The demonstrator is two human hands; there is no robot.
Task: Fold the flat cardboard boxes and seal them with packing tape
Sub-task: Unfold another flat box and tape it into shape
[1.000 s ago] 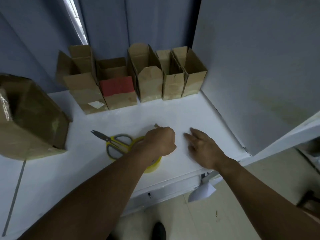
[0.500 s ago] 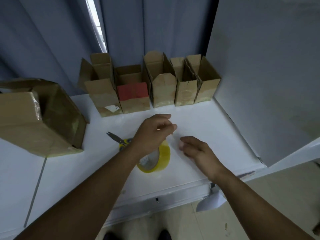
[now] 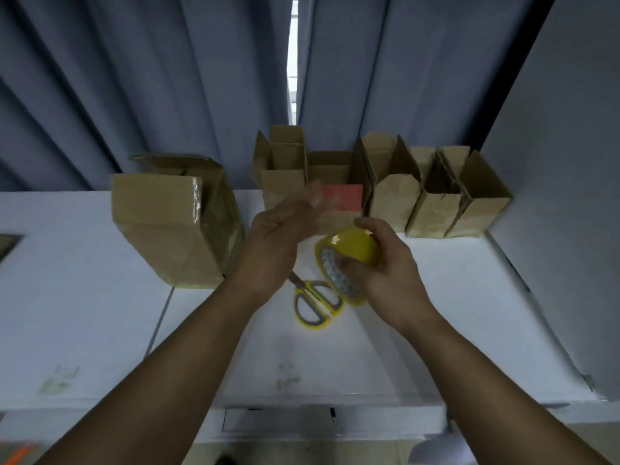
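Tape (image 3: pixel 349 255) sits gripped in your right hand (image 3: pixel 385 273), up off the counter (image 3: pixel 84 297). Your left hand (image 3: pixel 275 243), fingers loose and blurred, is just left of it, nearest the boxes (image 3: pixel 396 203) along the back edge.

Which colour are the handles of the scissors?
Yellow with grey inner rims, seen in the head view: scissors.
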